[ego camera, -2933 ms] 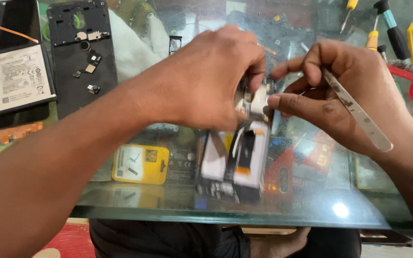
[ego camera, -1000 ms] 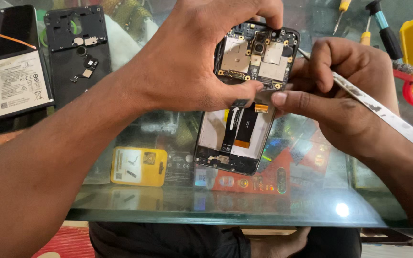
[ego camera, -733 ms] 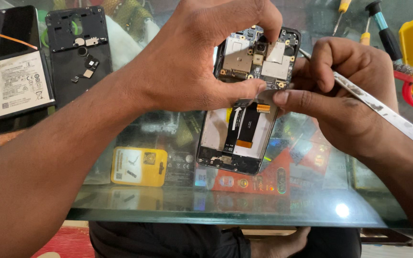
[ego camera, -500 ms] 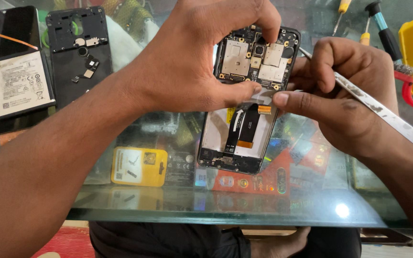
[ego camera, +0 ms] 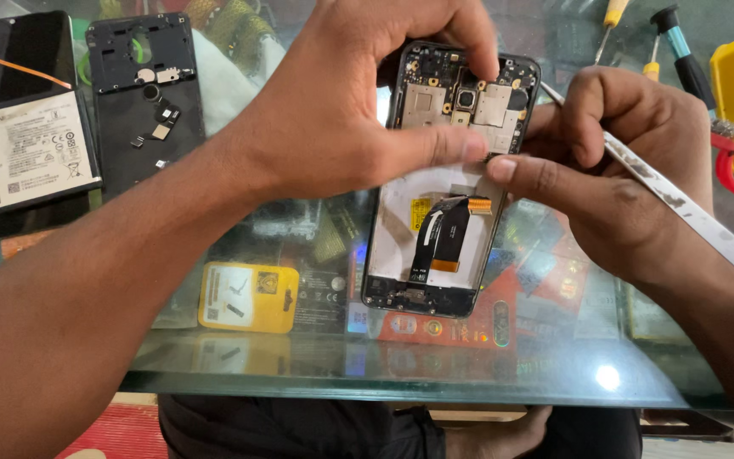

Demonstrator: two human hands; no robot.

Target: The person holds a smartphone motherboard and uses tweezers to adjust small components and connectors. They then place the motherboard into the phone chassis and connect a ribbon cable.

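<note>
Left hand (ego camera: pixel 341 127) gripping opened phone (ego camera: pixel 443 178) upright, steadying board; right hand (ego camera: pixel 613 170) pinching connector beside ribbon cable (ego camera: pixel 439 238), clutching tweezers (ego camera: pixel 690 217) ready.

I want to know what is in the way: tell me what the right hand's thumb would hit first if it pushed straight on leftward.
The right hand has its thumb tip beside the left hand, whose thumb lies across the opened phone. It would likely meet that thumb first; depth is unclear.

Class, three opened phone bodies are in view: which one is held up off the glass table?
The opened phone with exposed circuit board, gripped by both hands; the other two lie flat far left.
</note>
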